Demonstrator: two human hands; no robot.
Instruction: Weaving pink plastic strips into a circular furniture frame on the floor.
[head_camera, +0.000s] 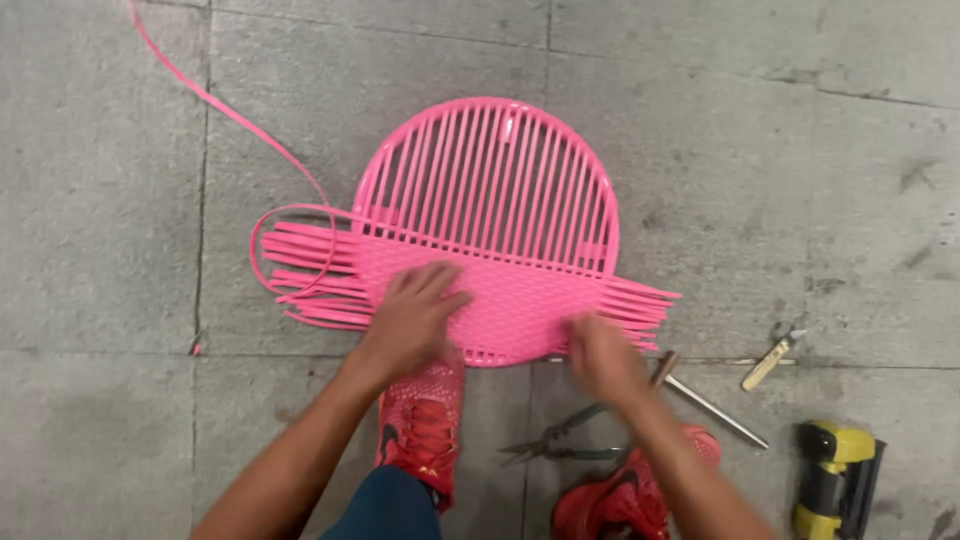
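Two bare hands are working over a round pink plastic frame with upright bars (490, 200), which is lying flat on the grey concrete floor (780, 150). Its lower half is woven with flat pink plastic strips (310, 270) sticking out at both sides. The left hand (415, 315) is pressing flat on the weave, fingers spread, gripping nothing. The right hand (600, 352) is blurred at the frame's lower edge; its grip cannot be told. Metal snips (560, 440) are lying beside two red shoes (425, 420).
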